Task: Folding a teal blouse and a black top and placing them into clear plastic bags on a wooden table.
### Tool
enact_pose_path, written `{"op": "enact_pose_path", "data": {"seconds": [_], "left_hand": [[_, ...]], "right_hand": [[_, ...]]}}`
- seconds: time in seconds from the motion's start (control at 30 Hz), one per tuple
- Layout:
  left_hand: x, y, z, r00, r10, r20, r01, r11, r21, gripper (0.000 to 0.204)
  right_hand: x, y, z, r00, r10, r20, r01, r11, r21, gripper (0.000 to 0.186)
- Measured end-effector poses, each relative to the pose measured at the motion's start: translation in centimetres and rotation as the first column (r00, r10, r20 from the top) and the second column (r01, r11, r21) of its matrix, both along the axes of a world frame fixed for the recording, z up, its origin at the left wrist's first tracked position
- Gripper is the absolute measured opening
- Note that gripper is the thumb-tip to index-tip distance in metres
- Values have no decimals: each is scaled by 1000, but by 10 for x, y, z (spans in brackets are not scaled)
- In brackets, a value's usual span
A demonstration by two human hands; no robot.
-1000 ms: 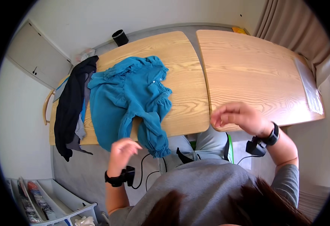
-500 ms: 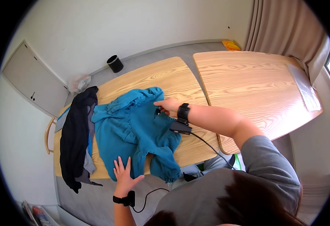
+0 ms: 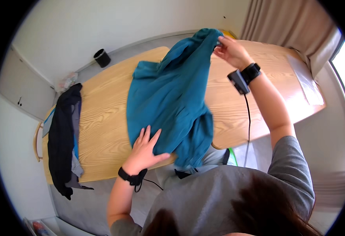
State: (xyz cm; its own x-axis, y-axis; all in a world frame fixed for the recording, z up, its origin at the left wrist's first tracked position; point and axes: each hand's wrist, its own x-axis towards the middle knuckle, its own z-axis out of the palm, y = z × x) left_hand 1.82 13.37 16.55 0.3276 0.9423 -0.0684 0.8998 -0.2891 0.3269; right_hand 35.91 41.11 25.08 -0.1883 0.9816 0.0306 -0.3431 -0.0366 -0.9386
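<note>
A teal sweatshirt [image 3: 164, 98] stretches from the near edge of the wooden table up to the right, its upper part lifted off the tabletop. My right hand [image 3: 232, 52] grips its raised corner between thumb and fingers, and a small pale detail shows at the fingertips. On the lower left of the cloth lies my left hand [image 3: 145, 150], fingers spread and flat near the table's front edge. One end of the sweatshirt hangs in folds over that edge, close to my body.
Dark clothes [image 3: 64, 137] lie in a pile on the left end of the table [image 3: 101, 118]. A second table [image 3: 267, 86] stands to the right. A black bin [image 3: 101, 58] and a plastic bag [image 3: 67, 82] sit on the floor behind. Cables trail from both wrist straps.
My right hand has swept up and to the right, pulling the sweatshirt's corner with it. The cloth has spread and shifted right; my left hand stays flat on it, slightly further right.
</note>
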Motion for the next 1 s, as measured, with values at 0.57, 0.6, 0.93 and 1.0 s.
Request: {"op": "enact_pose_path", "data": {"seconds": [0.57,0.6,0.93,1.0], "left_hand": [[50,21,-9,983,-145,-116,138,988,-68,95],[52,19,-8,983,-112,-147,102,992,-74,96],[53,7,-14,989,-68,-132,64,997,-32,90],[50,7,-14,989,-83,-124,79,996,-43,90]], "right_hand": [[24,-176,-83,712,203,672,18,952,-307,33],[24,-168,-66,901,1,433,97,974,-204,28],[50,-261,22,452,77,889,-698,651,298,25],[68,-241,9,454,-182,872,-451,798,401,23]]}}
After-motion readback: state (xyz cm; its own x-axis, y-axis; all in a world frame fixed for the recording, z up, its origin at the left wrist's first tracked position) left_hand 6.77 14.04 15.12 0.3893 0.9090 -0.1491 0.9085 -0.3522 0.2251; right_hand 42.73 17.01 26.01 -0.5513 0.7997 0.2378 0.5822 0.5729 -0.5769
